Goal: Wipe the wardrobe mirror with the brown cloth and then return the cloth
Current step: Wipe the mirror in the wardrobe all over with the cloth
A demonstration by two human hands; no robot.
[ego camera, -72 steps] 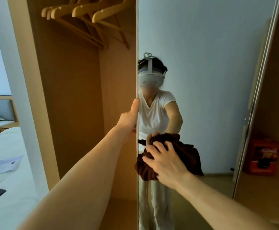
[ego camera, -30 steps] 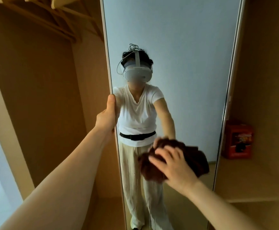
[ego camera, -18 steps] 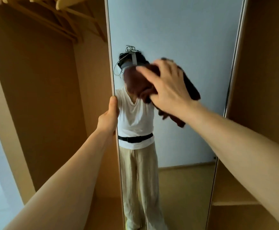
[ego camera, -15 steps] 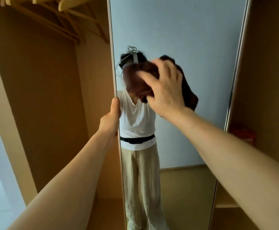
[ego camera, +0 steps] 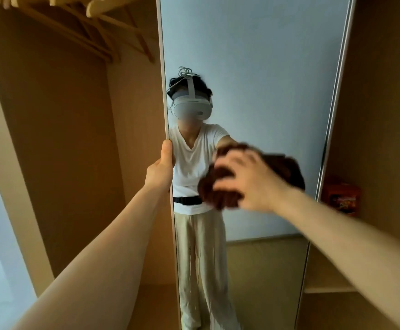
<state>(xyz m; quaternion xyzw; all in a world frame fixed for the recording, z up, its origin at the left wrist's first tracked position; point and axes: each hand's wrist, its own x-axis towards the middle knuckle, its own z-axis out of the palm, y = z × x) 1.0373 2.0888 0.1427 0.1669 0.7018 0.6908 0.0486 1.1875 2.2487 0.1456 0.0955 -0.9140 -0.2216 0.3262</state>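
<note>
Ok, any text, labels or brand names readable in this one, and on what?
No text here can be read.
On the red box at the back of the right-hand shelf: printing, too blurred to read.
On the white headset reflected in the wardrobe mirror: a small dark mark, too small to read.

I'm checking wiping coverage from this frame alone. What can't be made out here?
Head view, all four:
The right hand and brown cloth are motion-blurred, so the grip is unclear.
The left hand has its fingers hidden behind the mirror edge.
The red box has print too small to read.
The hangers are cut off by the top edge.
</note>
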